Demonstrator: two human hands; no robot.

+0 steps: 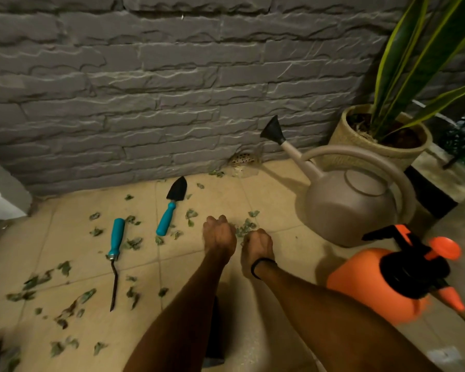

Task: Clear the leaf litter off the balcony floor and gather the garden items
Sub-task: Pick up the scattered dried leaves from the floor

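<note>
At the lower centre of the frame both forearms reach forward; the left hand (218, 235) and right hand (257, 245) are curled side by side over a small clump of leaves (246, 226), seemingly pinching it, though the fingers are hidden. Loose leaf litter (42, 280) is strewn across the tiled floor (285, 224) to the left and lower left; dry scraps could crumble or slip from a loose pinch, and some could end up in the drain (242, 158) at the wall's foot. The weeder (115, 253) lies left of centre, long axis near-vertical in the frame, tip toward the camera; the trowel (172, 206) beyond it points its blade up-right toward the wall; the watering can (344, 202) at right aims its spout up-left.
</note>
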